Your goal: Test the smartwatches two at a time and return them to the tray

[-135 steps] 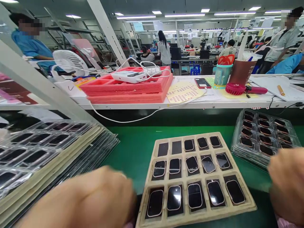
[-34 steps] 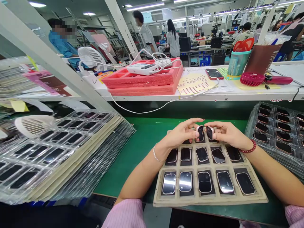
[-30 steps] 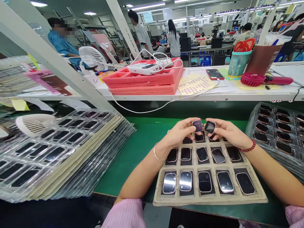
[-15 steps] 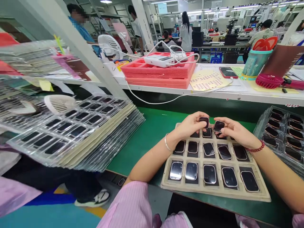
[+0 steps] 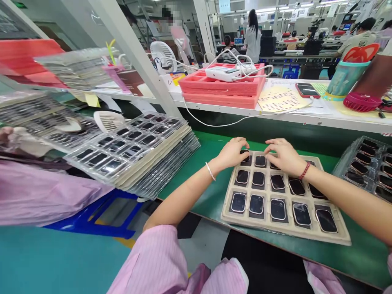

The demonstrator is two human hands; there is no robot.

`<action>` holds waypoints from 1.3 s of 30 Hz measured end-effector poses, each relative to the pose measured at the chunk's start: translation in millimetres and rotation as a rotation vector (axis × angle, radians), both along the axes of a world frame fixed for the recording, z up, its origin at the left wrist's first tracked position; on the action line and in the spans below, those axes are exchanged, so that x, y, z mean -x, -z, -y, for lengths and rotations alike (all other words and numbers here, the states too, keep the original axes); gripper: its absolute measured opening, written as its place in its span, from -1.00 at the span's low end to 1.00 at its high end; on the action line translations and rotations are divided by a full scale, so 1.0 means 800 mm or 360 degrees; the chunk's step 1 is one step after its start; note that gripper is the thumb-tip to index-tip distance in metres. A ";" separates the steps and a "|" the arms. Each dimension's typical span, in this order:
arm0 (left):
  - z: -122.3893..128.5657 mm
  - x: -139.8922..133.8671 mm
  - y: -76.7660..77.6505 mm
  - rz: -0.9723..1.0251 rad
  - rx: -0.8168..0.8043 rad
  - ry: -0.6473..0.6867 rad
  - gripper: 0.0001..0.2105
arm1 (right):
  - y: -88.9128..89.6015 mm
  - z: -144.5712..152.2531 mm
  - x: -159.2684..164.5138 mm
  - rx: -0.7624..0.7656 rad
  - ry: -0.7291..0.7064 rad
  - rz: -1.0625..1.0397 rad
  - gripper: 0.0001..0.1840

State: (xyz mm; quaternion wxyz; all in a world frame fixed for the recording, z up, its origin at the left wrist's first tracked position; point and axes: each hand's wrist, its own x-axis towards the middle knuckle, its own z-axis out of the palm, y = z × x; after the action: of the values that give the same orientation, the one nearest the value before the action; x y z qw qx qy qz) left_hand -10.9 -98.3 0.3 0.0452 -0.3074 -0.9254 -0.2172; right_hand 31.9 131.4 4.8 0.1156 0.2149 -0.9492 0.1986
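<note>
A beige tray (image 5: 288,230) lies on the green bench, with dark watch screens with thin metallic rims in its compartments. My left hand (image 5: 231,154) is over the far left corner, thumb beside a watch screen (image 5: 246,158) that sits in its compartment. Its fingers are curved and parted from the thumb. Over the far row, my right hand (image 5: 283,156) has bent fingers spread from the thumb. Beneath it a second watch screen (image 5: 273,166) shows only in part. Between the hands another watch screen (image 5: 260,161) rests in the tray.
Left stands a tall stack of trays (image 5: 165,163) with watch screens in clear plastic. More clear trays (image 5: 361,163) are at the right. On the shelf sit red foam trays (image 5: 220,96), a phone (image 5: 308,90), a teal cup (image 5: 347,79) and a pink fan (image 5: 361,102).
Each hand held a watch screen above the tray; now both hands are lower, fingers parted, with screens lying in the far row. The left hand moved left. The camera view has turned left.
</note>
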 end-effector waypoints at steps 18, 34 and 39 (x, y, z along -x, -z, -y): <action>-0.142 -0.021 -0.027 0.0718 -0.0973 0.0361 -0.91 | 0.008 -0.095 -0.038 -0.0302 0.0124 0.0119 -0.81; -0.126 0.007 -0.022 0.1730 -0.1430 0.0185 -0.50 | 0.012 -0.095 -0.020 0.2289 0.0031 0.1013 -0.46; -0.123 0.005 -0.023 0.1808 -0.1327 0.0367 -0.35 | 0.018 -0.102 -0.025 0.2321 -0.0126 0.1027 -0.39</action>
State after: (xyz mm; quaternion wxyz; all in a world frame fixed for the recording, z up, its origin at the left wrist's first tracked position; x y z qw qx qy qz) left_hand -15.3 0.1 18.4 -0.3532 -0.1997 -0.6075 -0.6829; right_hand 51.7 213.1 -9.9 -0.0606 0.0507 -0.5583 0.8259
